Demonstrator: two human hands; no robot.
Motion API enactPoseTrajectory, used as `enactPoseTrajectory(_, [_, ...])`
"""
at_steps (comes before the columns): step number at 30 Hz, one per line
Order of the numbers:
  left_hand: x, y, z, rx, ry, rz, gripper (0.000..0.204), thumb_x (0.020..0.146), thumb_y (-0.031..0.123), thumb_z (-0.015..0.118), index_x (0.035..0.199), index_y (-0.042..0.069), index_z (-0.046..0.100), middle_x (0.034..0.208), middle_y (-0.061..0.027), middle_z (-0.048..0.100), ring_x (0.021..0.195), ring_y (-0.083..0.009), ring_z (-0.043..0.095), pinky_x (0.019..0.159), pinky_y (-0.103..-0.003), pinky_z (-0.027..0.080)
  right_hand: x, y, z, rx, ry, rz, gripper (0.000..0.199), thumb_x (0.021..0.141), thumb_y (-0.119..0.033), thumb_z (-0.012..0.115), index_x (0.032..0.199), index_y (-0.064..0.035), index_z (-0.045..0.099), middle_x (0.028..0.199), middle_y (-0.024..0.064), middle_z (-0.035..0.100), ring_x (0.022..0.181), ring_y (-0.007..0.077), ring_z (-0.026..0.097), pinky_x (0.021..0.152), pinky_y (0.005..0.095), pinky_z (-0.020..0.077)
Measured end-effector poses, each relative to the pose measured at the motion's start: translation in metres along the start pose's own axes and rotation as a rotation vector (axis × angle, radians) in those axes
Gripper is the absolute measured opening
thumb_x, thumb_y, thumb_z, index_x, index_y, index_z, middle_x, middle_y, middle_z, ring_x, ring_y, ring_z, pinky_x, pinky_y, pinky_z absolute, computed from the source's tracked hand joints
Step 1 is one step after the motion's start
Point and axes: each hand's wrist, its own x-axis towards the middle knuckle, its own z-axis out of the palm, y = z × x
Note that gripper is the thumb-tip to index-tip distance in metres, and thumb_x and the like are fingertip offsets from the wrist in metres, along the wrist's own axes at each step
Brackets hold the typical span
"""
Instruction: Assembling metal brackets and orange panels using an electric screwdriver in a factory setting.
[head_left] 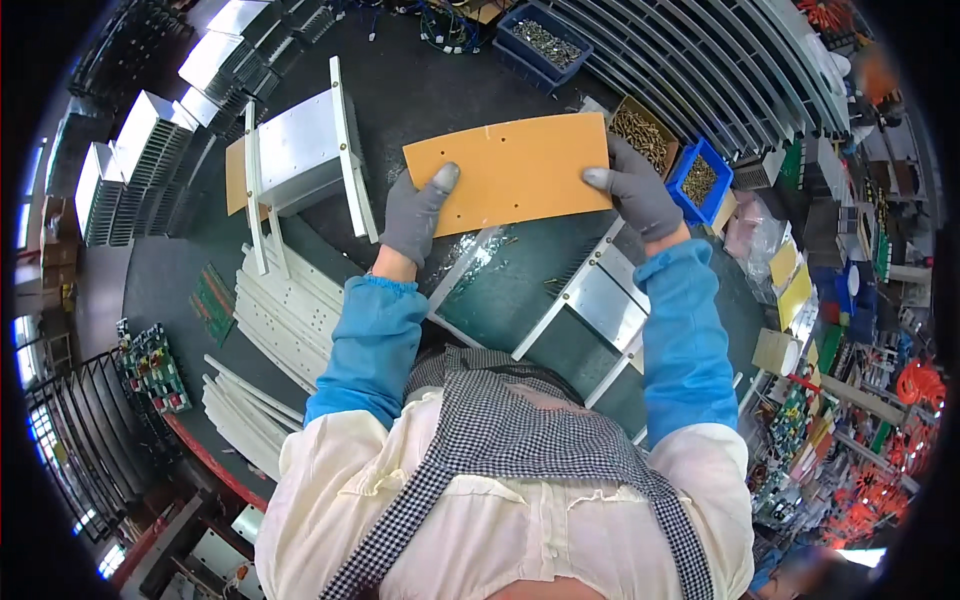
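An orange-yellow rectangular sheet [515, 175] with several small holes is held up above the bench by both gloved hands. My left hand [415, 212] grips its left end, thumb on the upper face. At the opposite end my right hand [642, 190] pinches the sheet the same way; the fingers underneath are hidden on both sides. Below the sheet lies a metal heatsink [610, 300] with white rails screwed to it. To the left stands another heatsink [302, 150] fixed between two white rails [350, 150].
White perforated strips [290, 310] lie in a stack at left, near a green circuit board [213, 305]. Blue bins [700, 182] of screws and a box of brass fasteners [638, 135] stand at the back right. Finned heatsinks [145, 150] are piled far left.
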Motion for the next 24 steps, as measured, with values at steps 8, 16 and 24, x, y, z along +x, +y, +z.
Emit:
enactPoseTrajectory(8, [-0.012,0.004,0.002,0.122,-0.019,0.058,0.061,0.084,0.04,0.078,0.121,-0.003,0.057,0.111,-0.0109,0.066,0.099,-0.0188,0.065,0.089,-0.033,0.052,-0.021,0.013,0.011,0.121,0.053,0.02,0.068,0.083,-0.009,0.063,0.145,0.0042,0.039,0.137,0.0155,0.054,0.125,0.0248,0.053,0.108,0.0342,0.0398])
enactPoseTrajectory(16, [0.0,-0.012,-0.009,0.156,-0.012,0.148,0.058,0.086,0.036,0.076,0.127,0.003,0.053,0.117,-0.0102,0.063,0.106,-0.018,0.061,0.093,-0.034,0.05,-0.015,0.02,0.017,-0.198,0.096,-0.144,0.061,0.085,-0.01,0.063,0.142,-0.0011,0.042,0.132,0.0151,0.057,0.123,0.0265,0.054,0.105,0.036,0.0408])
enactPoseTrajectory(24, [0.013,-0.014,-0.013,0.087,-0.036,0.192,0.056,0.089,0.037,0.073,0.127,0.002,0.052,0.119,-0.0089,0.062,0.108,-0.0177,0.06,0.093,-0.034,0.05,0.007,0.025,0.024,-0.514,0.259,-0.076,0.054,0.089,-0.009,0.062,0.139,-0.0038,0.045,0.124,0.0176,0.062,0.116,0.0284,0.059,0.1,0.0378,0.0439])
